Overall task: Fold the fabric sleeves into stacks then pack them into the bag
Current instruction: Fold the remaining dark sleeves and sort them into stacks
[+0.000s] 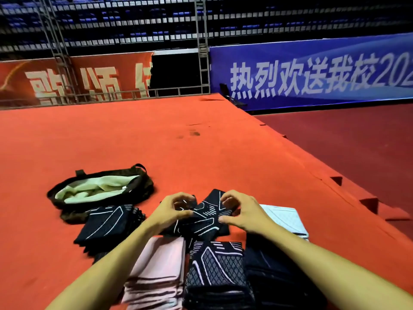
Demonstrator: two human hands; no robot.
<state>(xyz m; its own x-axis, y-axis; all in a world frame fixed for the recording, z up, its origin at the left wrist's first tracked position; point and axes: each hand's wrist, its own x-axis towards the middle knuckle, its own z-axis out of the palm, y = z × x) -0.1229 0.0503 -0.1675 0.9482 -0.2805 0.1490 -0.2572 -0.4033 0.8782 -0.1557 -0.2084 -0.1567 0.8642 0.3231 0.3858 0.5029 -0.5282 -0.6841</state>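
Working on a broad orange-red carpeted platform [156, 142], I have a red banner with pale characters [67, 81] along its far left edge, with rows of dim blue stadium seats [134, 19] rising behind it. Nearest on my left, a dark fabric bag with a pale green lining [100, 189] lies open on the carpet. A stack of folded black sleeves with white line patterns [107, 224] touches its near edge. My left hand [172, 211] has its fingers curled, pinching the left side of a black sleeve with white lines [205, 218] that lies on the carpet straight ahead of me. Closer to me sit a pink folded stack [158, 265] and, just beside it, a black stack with a diamond mesh pattern [216, 269]. My right hand [243, 211] pinches the same sleeve's right side, fingers bent over its edge. Beyond that wrist a white folded piece [286, 218] rests on the carpet, and a plain dark stack [274, 276] lies under my right forearm. A grey metal truss tower [202, 41] stands at the platform's far edge. To its right a blue banner with white characters [312, 72] runs across, and below the platform's stepped right edge lies a darker red floor [357, 142].
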